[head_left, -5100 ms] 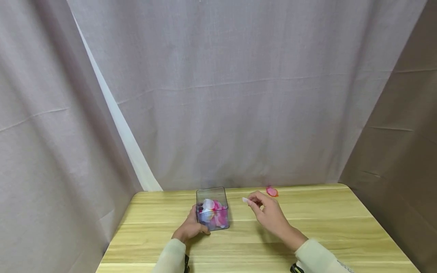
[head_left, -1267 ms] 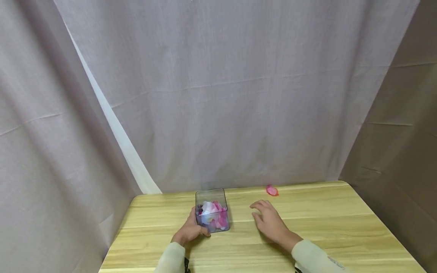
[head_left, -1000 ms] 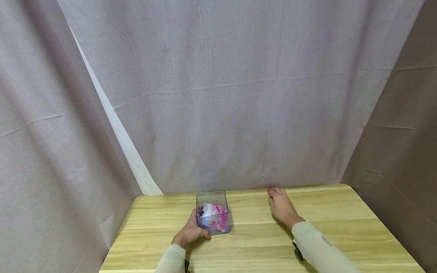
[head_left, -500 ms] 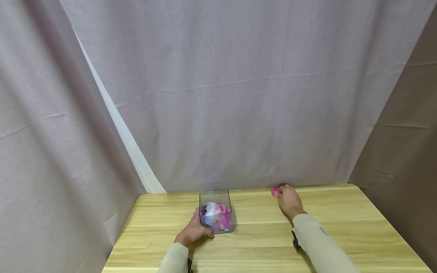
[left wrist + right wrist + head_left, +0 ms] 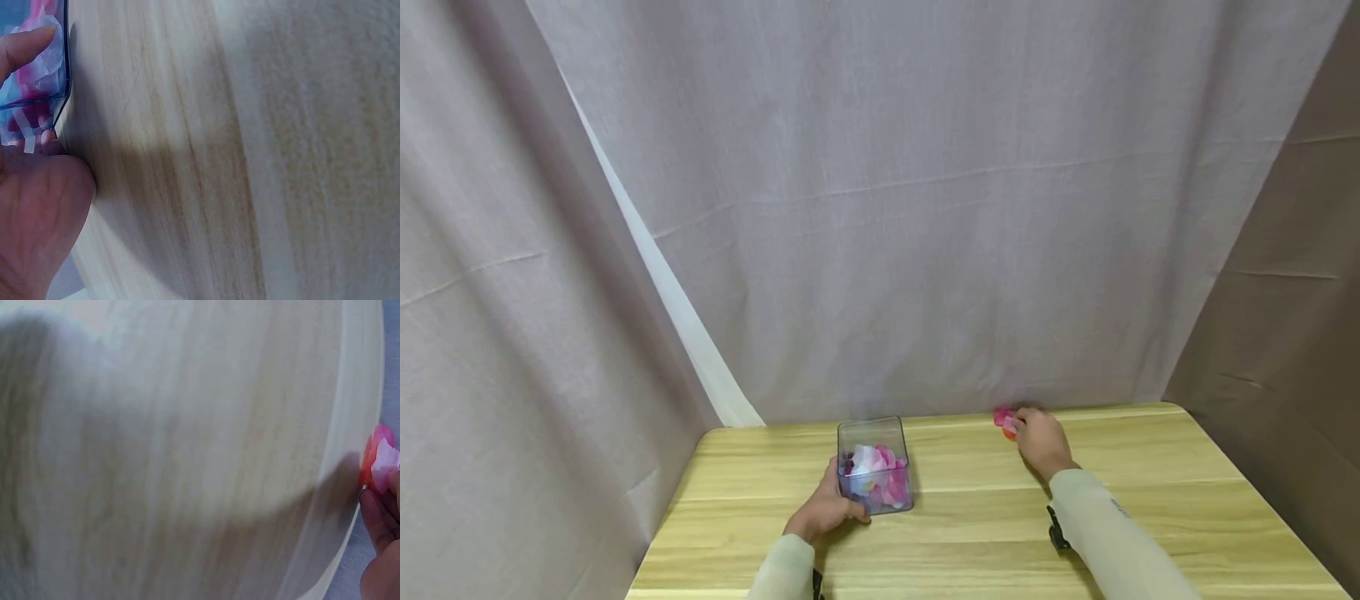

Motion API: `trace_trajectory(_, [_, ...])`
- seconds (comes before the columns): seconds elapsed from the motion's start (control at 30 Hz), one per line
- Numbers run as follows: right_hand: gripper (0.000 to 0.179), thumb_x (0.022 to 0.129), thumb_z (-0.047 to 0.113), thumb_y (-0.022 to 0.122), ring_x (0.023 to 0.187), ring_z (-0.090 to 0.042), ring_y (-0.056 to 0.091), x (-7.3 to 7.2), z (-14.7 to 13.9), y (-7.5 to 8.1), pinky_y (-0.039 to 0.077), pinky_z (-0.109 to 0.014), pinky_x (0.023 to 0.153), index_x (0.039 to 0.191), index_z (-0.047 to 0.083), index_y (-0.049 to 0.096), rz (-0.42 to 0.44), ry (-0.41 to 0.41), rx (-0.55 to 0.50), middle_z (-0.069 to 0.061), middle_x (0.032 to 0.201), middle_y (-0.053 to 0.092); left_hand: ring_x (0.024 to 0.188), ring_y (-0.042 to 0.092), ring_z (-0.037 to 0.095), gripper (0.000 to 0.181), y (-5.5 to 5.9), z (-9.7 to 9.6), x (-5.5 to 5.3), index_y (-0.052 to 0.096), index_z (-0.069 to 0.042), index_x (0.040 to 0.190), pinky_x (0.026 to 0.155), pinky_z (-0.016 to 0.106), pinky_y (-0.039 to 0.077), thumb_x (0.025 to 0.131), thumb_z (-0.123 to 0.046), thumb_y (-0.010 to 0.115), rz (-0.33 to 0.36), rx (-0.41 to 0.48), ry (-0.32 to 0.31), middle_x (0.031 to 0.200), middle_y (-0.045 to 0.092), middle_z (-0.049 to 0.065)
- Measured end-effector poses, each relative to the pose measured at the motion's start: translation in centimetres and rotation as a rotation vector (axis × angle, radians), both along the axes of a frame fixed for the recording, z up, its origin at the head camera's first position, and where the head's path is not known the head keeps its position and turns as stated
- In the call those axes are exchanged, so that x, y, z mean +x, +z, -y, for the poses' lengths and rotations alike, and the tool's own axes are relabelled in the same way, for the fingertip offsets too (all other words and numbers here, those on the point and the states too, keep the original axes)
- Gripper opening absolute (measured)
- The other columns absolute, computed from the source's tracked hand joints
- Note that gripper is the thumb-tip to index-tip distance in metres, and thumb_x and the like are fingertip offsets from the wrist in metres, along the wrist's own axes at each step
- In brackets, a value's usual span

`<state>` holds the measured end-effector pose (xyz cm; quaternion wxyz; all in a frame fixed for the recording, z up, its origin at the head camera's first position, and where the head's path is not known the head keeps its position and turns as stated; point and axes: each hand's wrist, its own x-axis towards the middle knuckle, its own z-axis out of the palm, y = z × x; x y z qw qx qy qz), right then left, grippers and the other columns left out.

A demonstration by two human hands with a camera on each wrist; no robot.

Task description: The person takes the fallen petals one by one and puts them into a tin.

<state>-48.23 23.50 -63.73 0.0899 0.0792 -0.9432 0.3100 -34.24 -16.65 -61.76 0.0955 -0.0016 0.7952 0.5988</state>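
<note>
A clear plastic box (image 5: 874,467) stands on the table, partly filled with white and pink petals (image 5: 880,477). My left hand (image 5: 827,507) grips it at the near left corner, thumb in front and fingers along the side. In the left wrist view the thumb lies over the box wall (image 5: 67,62). At the table's back edge my right hand (image 5: 1041,437) pinches a pale pink petal (image 5: 385,464) between thumb and fingers. An orange-red petal (image 5: 369,461) and a magenta petal (image 5: 1001,414) show right beside it. Whether those two are also held, I cannot tell.
The light wooden table (image 5: 955,533) has rounded back corners. A grey curtain (image 5: 925,250) hangs right behind its back edge, with more curtain at the left and a darker panel (image 5: 1285,350) at the right.
Earlier my right hand held a whitish petal near the box, then had nothing in its fingers. It has since reached away to the back edge and taken hold of a pink petal. The left hand keeps its grip.
</note>
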Motion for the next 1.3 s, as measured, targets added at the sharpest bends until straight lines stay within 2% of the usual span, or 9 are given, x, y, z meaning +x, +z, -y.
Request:
trace_trajectory(0.17, [0.020,0.105,0.013,0.061,0.085,-0.031,0.069,0.7,-0.3,0.8,0.058,-0.052,0.078,0.106,0.001,0.077,-0.013,-0.020,-0.058,-0.016,0.095,0.077,0.137,0.048,0.034,0.118,-0.4,0.1,-0.2,0.026,-0.007,0.160,0.128,0.064,0.027,0.057,0.008,0.081,-0.007,-0.003,-0.010,0.155,0.047,0.023])
trace_trajectory(0.33, [0.016,0.104,0.009,0.063,0.085,-0.030,0.069,1.4,0.0,2.2,0.057,-0.046,0.077,0.102,0.001,0.076,-0.111,-0.054,-0.129,-0.015,0.094,0.076,0.133,0.050,0.032,0.118,-0.6,0.0,-0.6,0.025,-0.007,0.160,0.126,0.059,0.032,0.058,0.007,0.081,-0.002,0.003,-0.023,0.153,0.047,0.022])
trace_trajectory(0.43, [0.013,0.104,0.010,0.064,0.082,-0.028,0.067,2.4,0.6,3.7,0.055,-0.041,0.074,0.102,0.002,0.075,-0.162,-0.050,-0.175,-0.014,0.092,0.076,0.133,0.051,0.032,0.117,-0.5,-0.2,-0.7,0.026,-0.007,0.160,0.126,0.061,0.033,0.059,0.007,0.082,0.002,-0.002,-0.024,0.154,0.047,0.023])
trace_trajectory(0.57, [0.009,0.102,0.008,0.068,0.075,-0.017,0.062,4.7,2.2,5.8,0.051,-0.031,0.068,0.102,0.005,0.075,-0.236,0.014,-0.208,-0.010,0.087,0.075,0.133,0.050,0.034,0.118,-0.3,-0.1,-0.9,0.024,-0.007,0.161,0.125,0.063,0.033,0.060,0.006,0.082,-0.001,-0.018,-0.019,0.154,0.046,0.024])
trace_trajectory(0.73, [0.006,0.099,0.004,0.072,0.076,-0.006,0.061,8.5,4.5,7.4,0.052,-0.023,0.066,0.102,0.008,0.077,-0.334,0.120,-0.222,-0.005,0.093,0.078,0.132,0.051,0.034,0.117,-0.3,0.1,-1.1,0.025,-0.008,0.161,0.125,0.062,0.034,0.059,0.006,0.081,-0.002,-0.015,-0.012,0.154,0.046,0.024])
trace_trajectory(0.87, [0.011,0.092,0.000,0.077,0.081,-0.011,0.066,11.3,5.9,8.0,0.058,-0.028,0.068,0.098,0.009,0.077,-0.481,0.180,-0.161,-0.001,0.094,0.077,0.132,0.052,0.035,0.118,-0.5,0.1,-0.9,0.024,-0.008,0.162,0.126,0.067,0.031,0.059,0.006,0.081,0.014,-0.002,-0.014,0.154,0.046,0.024])
trace_trajectory(1.0, [0.014,0.088,-0.001,0.081,0.090,-0.017,0.072,12.6,7.4,8.5,0.064,-0.035,0.076,0.096,0.009,0.077,-0.590,0.184,-0.079,-0.001,0.094,0.078,0.133,0.052,0.036,0.119,-0.4,-0.1,-1.1,0.024,-0.008,0.162,0.126,0.068,0.031,0.058,0.007,0.080,0.016,0.020,-0.017,0.153,0.047,0.025])
trace_trajectory(1.13, [0.014,0.087,-0.001,0.082,0.091,-0.018,0.072,12.7,9.9,9.2,0.064,-0.035,0.080,0.096,0.009,0.077,-0.570,0.210,-0.084,0.000,0.094,0.077,0.140,0.047,0.041,0.116,-0.4,-0.1,-1.3,0.025,-0.006,0.161,0.128,0.069,0.026,0.059,0.007,0.080,-0.002,0.015,-0.009,0.157,0.044,0.026])
trace_trajectory(1.3, [0.012,0.090,0.001,0.078,0.092,-0.015,0.067,12.7,14.3,10.3,0.061,-0.032,0.082,0.097,0.010,0.078,-0.443,0.248,-0.137,0.004,0.094,0.074,0.142,0.044,0.040,0.117,-0.7,0.0,-1.2,0.025,-0.005,0.161,0.129,0.069,0.024,0.059,0.010,0.079,-0.003,0.022,0.006,0.158,0.044,0.026])
